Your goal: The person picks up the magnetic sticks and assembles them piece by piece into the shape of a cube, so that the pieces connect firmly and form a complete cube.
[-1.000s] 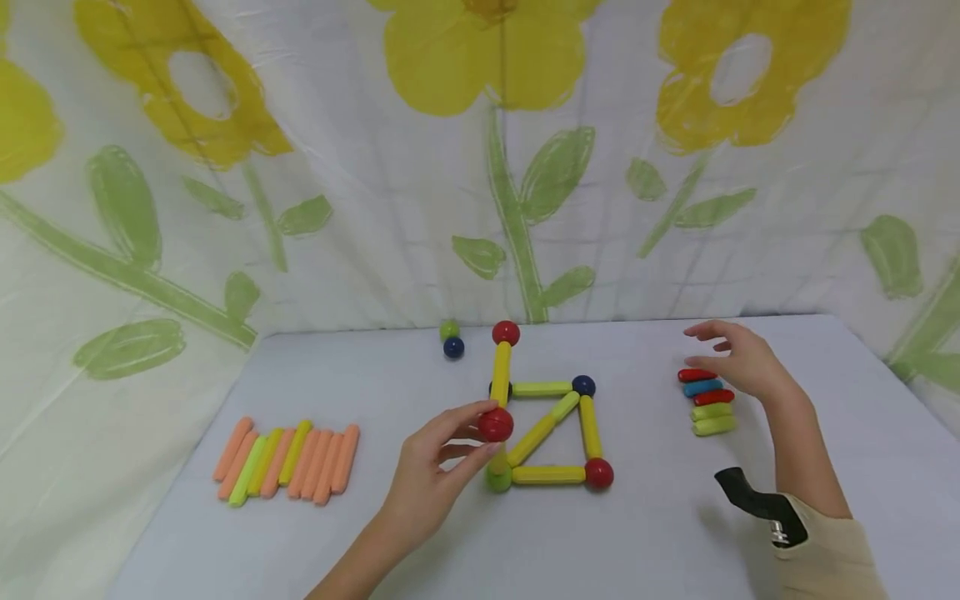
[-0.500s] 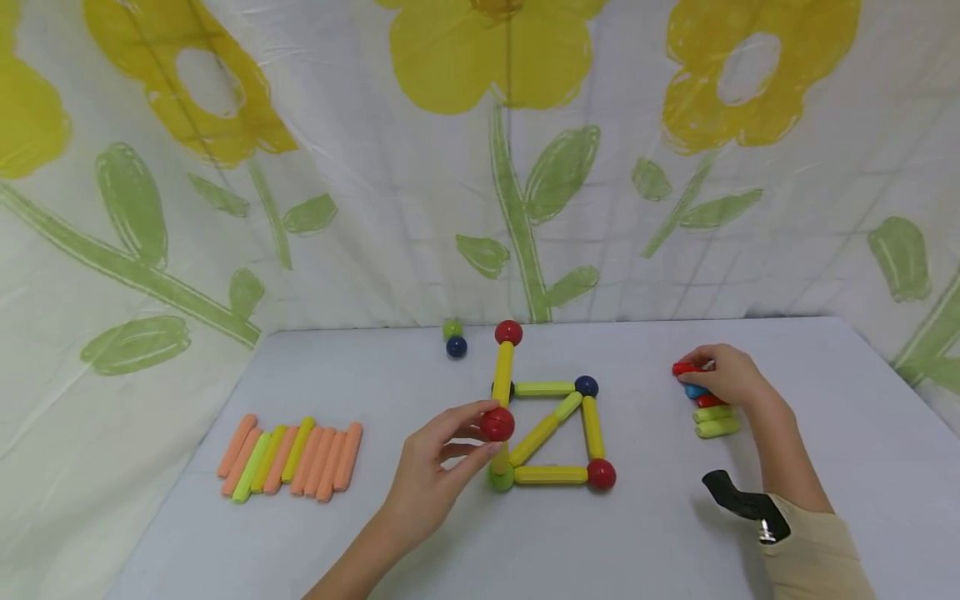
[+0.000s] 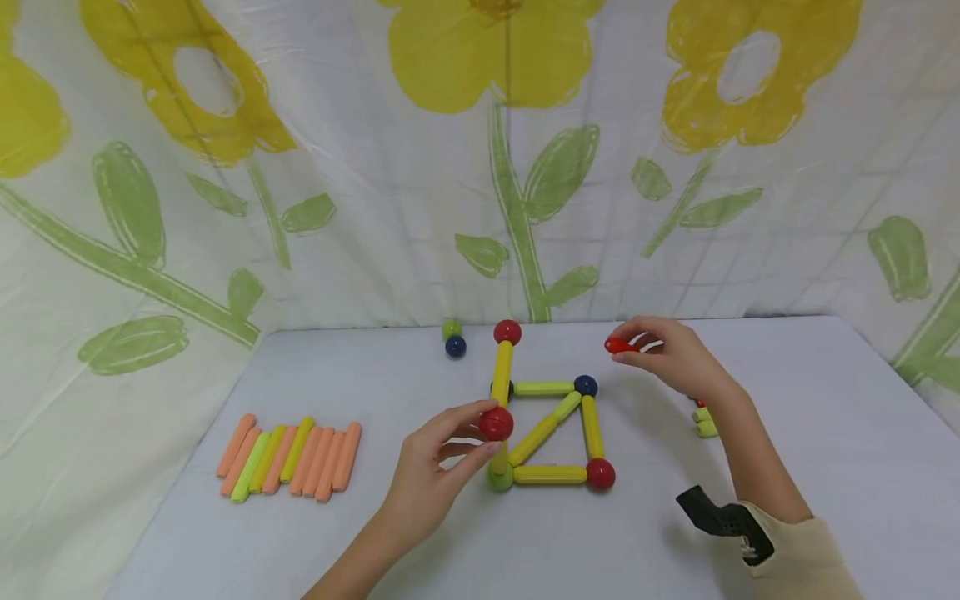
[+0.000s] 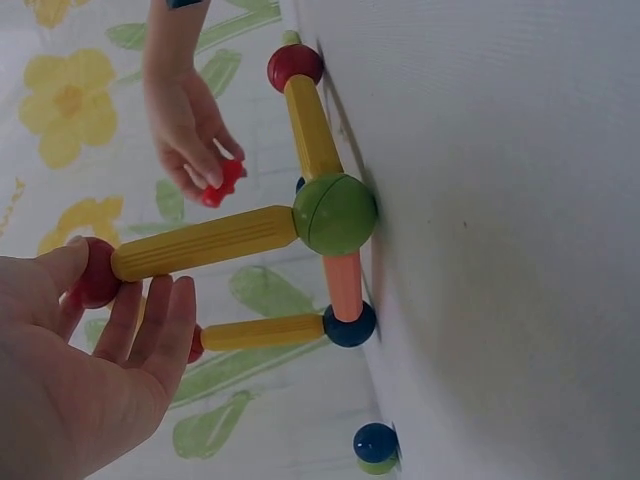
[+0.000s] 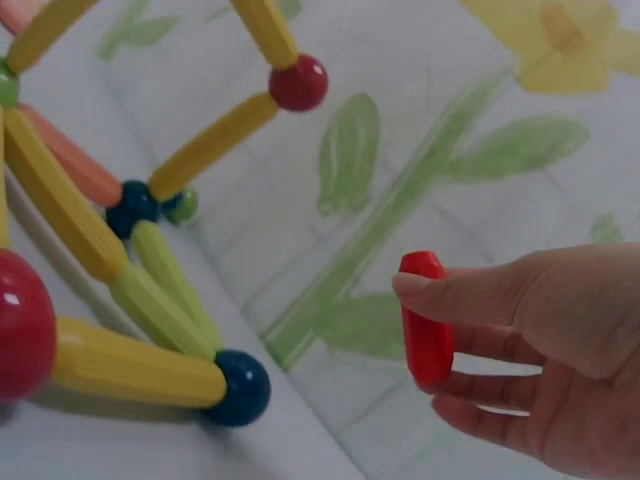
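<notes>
My left hand (image 3: 431, 471) pinches a red ball (image 3: 496, 424) between thumb and fingers. In the left wrist view a yellow stick (image 4: 205, 242) runs from that ball to a green ball (image 4: 336, 214) on the table. Another red ball (image 3: 507, 332) tops the frame's far upright. My right hand (image 3: 678, 358) is raised behind the frame's right side, holding a short red stick (image 5: 428, 325) between thumb and fingertips. Flat on the table, yellow and light green sticks join navy, red and green balls into a square, with a diagonal stick (image 3: 534, 440) across it.
A row of orange, yellow and green sticks (image 3: 288, 458) lies at left. Green and navy balls (image 3: 455, 347) sit at the back edge. Short green sticks (image 3: 705, 427) show at right, partly hidden by my right forearm. A flowered cloth (image 3: 360, 242) hangs behind the table.
My right hand came down to the short sticks, took a red one, and carried it left and up toward the frame. My left hand stays on the red ball.
</notes>
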Demonstrator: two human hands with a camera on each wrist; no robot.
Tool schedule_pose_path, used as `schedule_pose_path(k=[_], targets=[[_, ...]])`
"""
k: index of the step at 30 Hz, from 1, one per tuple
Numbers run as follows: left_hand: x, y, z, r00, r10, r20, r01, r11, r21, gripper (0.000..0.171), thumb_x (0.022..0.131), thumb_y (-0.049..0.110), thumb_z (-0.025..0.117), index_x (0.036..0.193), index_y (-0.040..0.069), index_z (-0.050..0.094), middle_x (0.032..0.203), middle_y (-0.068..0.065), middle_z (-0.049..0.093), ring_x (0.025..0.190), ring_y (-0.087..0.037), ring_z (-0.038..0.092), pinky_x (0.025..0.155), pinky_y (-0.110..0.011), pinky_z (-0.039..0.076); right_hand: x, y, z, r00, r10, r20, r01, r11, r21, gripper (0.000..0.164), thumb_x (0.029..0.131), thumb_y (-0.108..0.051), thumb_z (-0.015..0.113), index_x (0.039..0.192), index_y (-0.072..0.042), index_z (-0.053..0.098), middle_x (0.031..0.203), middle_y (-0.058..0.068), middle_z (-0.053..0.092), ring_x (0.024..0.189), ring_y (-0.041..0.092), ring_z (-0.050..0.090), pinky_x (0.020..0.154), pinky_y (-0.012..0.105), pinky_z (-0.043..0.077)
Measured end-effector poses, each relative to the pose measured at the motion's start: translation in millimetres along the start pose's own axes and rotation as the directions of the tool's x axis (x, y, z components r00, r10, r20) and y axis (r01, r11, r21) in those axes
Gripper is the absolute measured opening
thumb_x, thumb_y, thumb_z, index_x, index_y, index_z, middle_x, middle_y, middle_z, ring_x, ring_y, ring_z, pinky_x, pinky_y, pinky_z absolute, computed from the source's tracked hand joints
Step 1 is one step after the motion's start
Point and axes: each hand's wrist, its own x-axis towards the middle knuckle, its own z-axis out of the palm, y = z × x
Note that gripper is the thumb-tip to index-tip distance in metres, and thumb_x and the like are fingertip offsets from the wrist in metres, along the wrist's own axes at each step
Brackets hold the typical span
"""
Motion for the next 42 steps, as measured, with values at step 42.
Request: schedule_pose_path(k=[42], targets=[[-1.0, -4.8, -2.3, 0.953, 0.291, -0.086, -0.258, 0.926, 0.275, 0.052, 0.087, 0.002, 0.085, 0.136, 0.009, 0.071, 0.109, -0.001, 0.072, 0.094, -0.016, 0.070, 0.083, -0.031, 0.064, -11.8, -90.8, 76.1, 0.934, -0.333, 0.127, 0.307, 0.933, 0.188, 0.022, 0.088, -0.007, 0.085, 0.109, -0.008, 0.080, 0.101, 0.000, 0.077, 0.083, 0.019, 0.062, 0.074, 0.030, 0.058]])
